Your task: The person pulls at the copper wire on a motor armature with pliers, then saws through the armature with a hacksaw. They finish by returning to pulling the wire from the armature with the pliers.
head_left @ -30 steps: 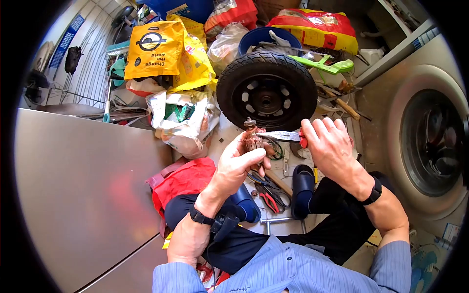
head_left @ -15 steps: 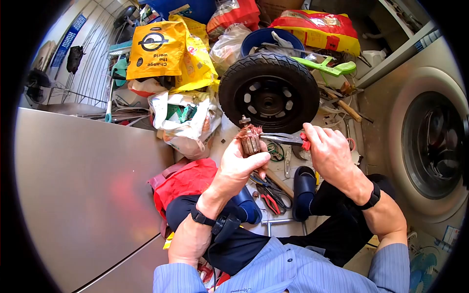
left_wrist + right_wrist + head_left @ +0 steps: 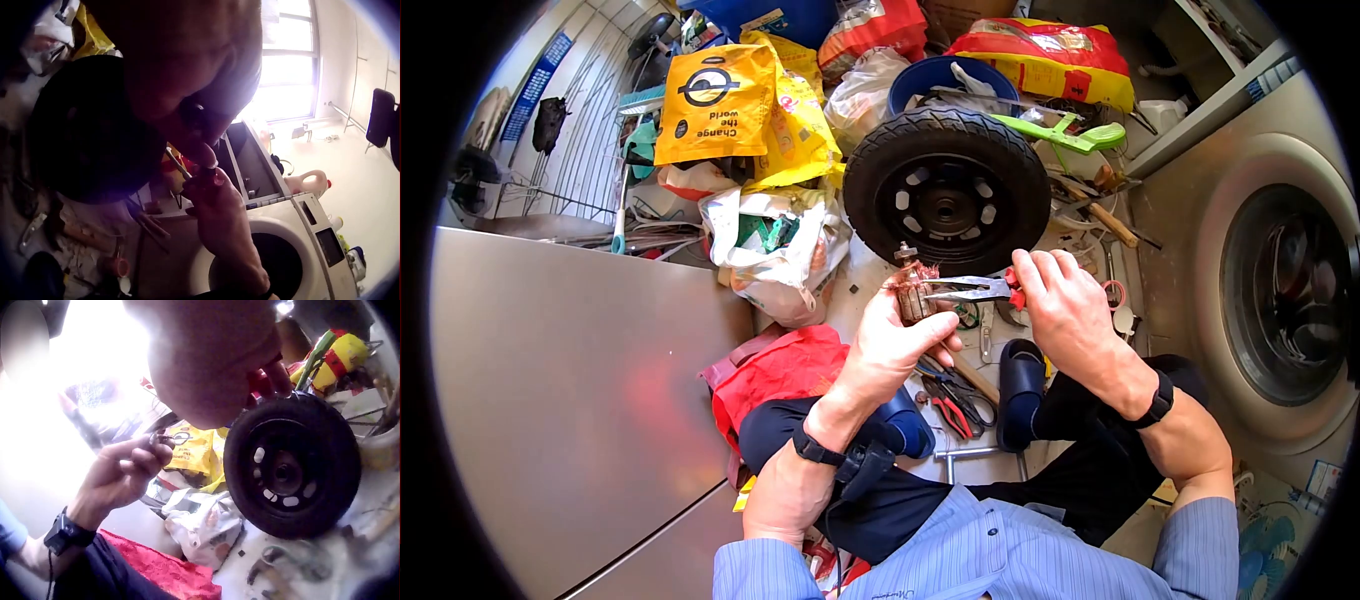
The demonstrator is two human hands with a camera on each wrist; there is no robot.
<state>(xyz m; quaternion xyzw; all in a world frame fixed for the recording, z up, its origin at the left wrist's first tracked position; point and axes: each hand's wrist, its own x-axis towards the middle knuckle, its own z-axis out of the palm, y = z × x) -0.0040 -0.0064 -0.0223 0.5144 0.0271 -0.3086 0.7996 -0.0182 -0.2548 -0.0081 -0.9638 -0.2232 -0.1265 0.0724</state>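
Note:
In the head view the left hand (image 3: 890,340) grips a small motor rotor (image 3: 915,298) with frayed copper windings, its metal shaft pointing up. The right hand (image 3: 1068,305) holds red-handled pliers (image 3: 975,289), whose parted metal jaws reach the rotor's right side near the windings. Whether the jaws touch the rotor cannot be told. In the right wrist view the left hand (image 3: 122,472) appears at the left, and a bit of the red handle (image 3: 259,384) shows under the right hand (image 3: 215,362). The left wrist view is dark around the left hand (image 3: 187,69).
A black wheel with tyre (image 3: 945,185) stands just beyond the hands. Scissors (image 3: 975,405), more pliers (image 3: 950,410) and a wooden handle (image 3: 972,378) lie on the floor between slippered feet. Filled bags (image 3: 775,250) are at the back left, a washing machine (image 3: 1260,290) at the right.
The plier jaws, closer together earlier, are now spread apart beside the rotor. The rotor has turned and shifted slightly in the left hand's grip, and the right hand has moved a little.

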